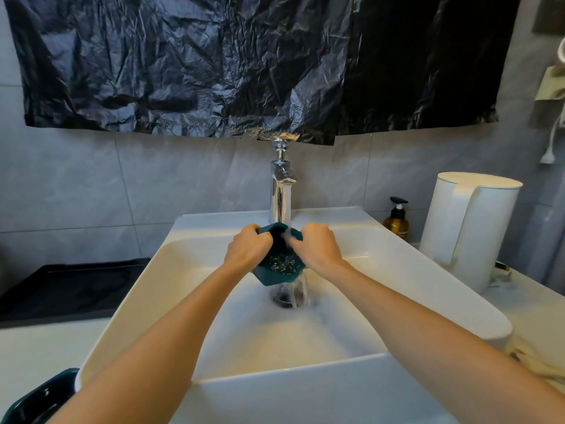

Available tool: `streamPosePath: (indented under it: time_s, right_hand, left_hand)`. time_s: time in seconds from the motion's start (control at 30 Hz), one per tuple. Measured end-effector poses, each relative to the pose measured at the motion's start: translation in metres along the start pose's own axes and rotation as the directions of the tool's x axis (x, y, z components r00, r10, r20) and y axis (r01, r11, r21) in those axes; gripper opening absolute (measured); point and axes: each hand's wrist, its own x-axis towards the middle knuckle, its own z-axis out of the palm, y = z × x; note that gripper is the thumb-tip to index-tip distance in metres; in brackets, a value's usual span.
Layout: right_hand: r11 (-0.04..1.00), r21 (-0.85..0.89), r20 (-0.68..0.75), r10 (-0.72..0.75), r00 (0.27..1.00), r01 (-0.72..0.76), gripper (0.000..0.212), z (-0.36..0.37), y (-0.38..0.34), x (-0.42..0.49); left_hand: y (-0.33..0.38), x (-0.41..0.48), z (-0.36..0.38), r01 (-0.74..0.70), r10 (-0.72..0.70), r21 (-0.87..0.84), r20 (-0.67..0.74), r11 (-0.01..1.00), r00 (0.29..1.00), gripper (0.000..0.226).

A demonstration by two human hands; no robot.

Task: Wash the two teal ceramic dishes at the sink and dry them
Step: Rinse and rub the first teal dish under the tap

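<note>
A small teal ceramic dish [278, 264] is held tilted under the running chrome tap [280, 185], above the drain [289, 296] of the white sink [397, 270]. Water pours off its lower edge. My left hand [248, 246] grips the dish's left rim. My right hand [318, 247] holds the right rim, its fingers curled inside the dish. A second, larger teal dish [39, 399] sits on the counter at the bottom left, partly hidden by my left forearm.
A white kettle [467, 228] and an amber pump bottle [397, 220] stand right of the sink. A pale yellow cloth [538, 359] lies at the right counter edge. A black tray [67, 286] lies to the left. Black plastic sheeting [244, 62] hangs on the wall above the tap.
</note>
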Motion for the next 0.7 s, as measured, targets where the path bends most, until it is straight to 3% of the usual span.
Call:
streamPosePath:
  time_s: [0.13,0.3,0.4,0.47,0.53,0.57,0.6,0.7]
  right_hand:
    - [0.996,-0.057,0.018,-0.065,0.998,0.066,0.038,0.0,-0.002,0.002]
    - [0.938,0.341,0.051,0.057,0.997,-0.071,0.025,0.019,-0.01,0.003]
    - [0.77,0.609,0.167,0.112,0.98,-0.192,0.027,0.026,-0.019,0.002]
    - [0.552,0.759,0.342,0.112,0.933,-0.345,0.032,0.028,-0.023,0.002]
    - [0.371,0.812,0.47,0.043,0.881,-0.451,0.037,0.03,-0.027,0.001]
    - [0.342,0.815,0.488,0.03,0.872,-0.468,0.037,0.03,-0.028,0.0]
    - [0.372,0.807,0.472,0.059,0.88,-0.458,0.035,0.028,-0.028,0.001]
    - [0.618,0.694,0.289,0.232,0.929,-0.37,0.024,0.016,-0.021,0.003]
  left_hand:
    - [0.001,0.001,-0.001,-0.007,0.007,0.014,-0.01,1.0,1.0,0.023]
    - [0.003,-0.006,-0.005,0.019,-0.028,-0.047,-0.209,0.999,0.977,0.026]
    - [0.006,-0.009,-0.007,0.016,-0.058,-0.136,-0.313,0.991,0.948,0.03]
    - [0.007,-0.009,-0.006,0.021,-0.099,-0.226,-0.342,0.974,0.934,0.03]
    - [0.005,-0.008,-0.005,-0.001,-0.101,-0.276,-0.355,0.961,0.929,0.029]
    - [0.004,-0.007,-0.004,-0.017,-0.093,-0.298,-0.349,0.954,0.933,0.028]
    - [0.004,-0.007,-0.003,-0.034,-0.074,-0.31,-0.328,0.95,0.942,0.027]
    - [0.004,-0.004,0.001,-0.05,-0.005,-0.258,-0.206,0.965,0.979,0.027]
